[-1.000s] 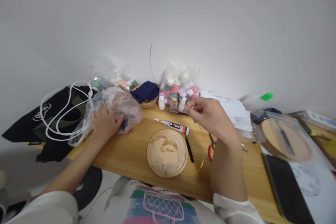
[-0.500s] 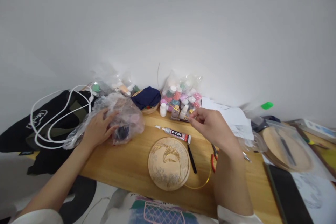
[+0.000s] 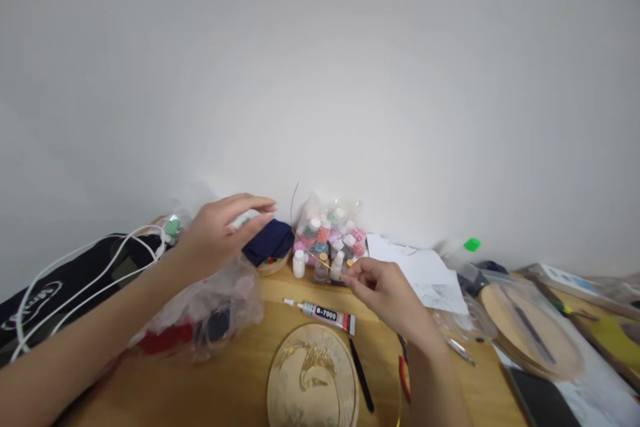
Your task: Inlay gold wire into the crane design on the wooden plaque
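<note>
Your left hand (image 3: 223, 230) has lifted off the clear bag (image 3: 240, 293), left on the worktop (image 3: 215, 387); its thumb and fingers stand apart, so it looks free now. Near you lies the round board (image 3: 311, 377). Just past it, the tube (image 3: 327, 315) says "B-7000". Gold wire (image 3: 325, 265) is still pinched in your right hand (image 3: 383, 290), right of middle.

Workspace: craft corner — wooden table (image 3: 225, 393) against a pale wall (image 3: 320, 80)
Supplies: B-7000 glue tube (image 3: 327, 315), gold-decorated wooden disc (image 3: 313, 380), bagged colourful jars (image 3: 325, 235)
</note>
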Action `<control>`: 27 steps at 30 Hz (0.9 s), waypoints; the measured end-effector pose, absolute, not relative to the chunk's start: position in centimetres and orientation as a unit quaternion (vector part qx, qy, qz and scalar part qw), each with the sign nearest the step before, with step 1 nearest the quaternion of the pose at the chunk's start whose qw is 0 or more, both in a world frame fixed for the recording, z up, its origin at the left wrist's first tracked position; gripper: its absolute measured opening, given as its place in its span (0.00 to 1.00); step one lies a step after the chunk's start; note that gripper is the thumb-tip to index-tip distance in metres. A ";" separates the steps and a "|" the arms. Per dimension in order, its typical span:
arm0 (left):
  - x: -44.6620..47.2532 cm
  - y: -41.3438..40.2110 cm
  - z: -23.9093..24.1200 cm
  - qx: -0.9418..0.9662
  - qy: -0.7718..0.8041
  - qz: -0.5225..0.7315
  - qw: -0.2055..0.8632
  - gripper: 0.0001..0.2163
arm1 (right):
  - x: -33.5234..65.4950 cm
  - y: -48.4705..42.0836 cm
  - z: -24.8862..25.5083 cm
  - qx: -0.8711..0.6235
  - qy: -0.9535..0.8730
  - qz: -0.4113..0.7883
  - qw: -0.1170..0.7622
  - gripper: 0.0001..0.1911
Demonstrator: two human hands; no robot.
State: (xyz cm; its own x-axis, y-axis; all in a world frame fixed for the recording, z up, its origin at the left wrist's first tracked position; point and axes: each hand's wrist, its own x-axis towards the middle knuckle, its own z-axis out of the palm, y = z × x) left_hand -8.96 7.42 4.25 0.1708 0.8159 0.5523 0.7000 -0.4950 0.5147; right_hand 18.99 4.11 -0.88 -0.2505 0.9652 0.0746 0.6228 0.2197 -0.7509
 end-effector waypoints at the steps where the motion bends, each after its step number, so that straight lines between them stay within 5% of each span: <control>1: -8.0 7.8 5.3 0.776 0.476 0.401 0.102 0.16 | 19.0 4.1 -1.0 -0.538 -0.727 0.313 0.289 0.08; 10: -1.2 7.5 7.5 0.752 0.302 0.452 0.374 0.11 | 19.6 3.5 -0.7 -0.515 -0.736 0.290 0.331 0.07; 13: 0.1 6.7 7.6 0.745 0.284 0.413 0.440 0.09 | 19.8 2.8 -0.1 -0.499 -0.723 0.247 0.408 0.06; 19: 2.0 4.7 8.7 0.803 0.283 0.377 0.365 0.08 | 20.5 1.1 0.7 -0.412 -0.653 0.195 0.605 0.03; 27: 4.7 4.4 8.4 0.882 0.215 0.327 0.263 0.10 | 21.2 -0.3 1.1 -0.306 -0.585 0.187 0.727 0.08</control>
State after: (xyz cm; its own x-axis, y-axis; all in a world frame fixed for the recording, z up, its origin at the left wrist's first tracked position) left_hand 4.72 4.36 8.38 0.6941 0.5514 0.4628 0.2083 -0.7692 0.6041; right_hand 21.23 -0.26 1.11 0.2455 0.6298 0.7369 0.0869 0.7428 -0.6638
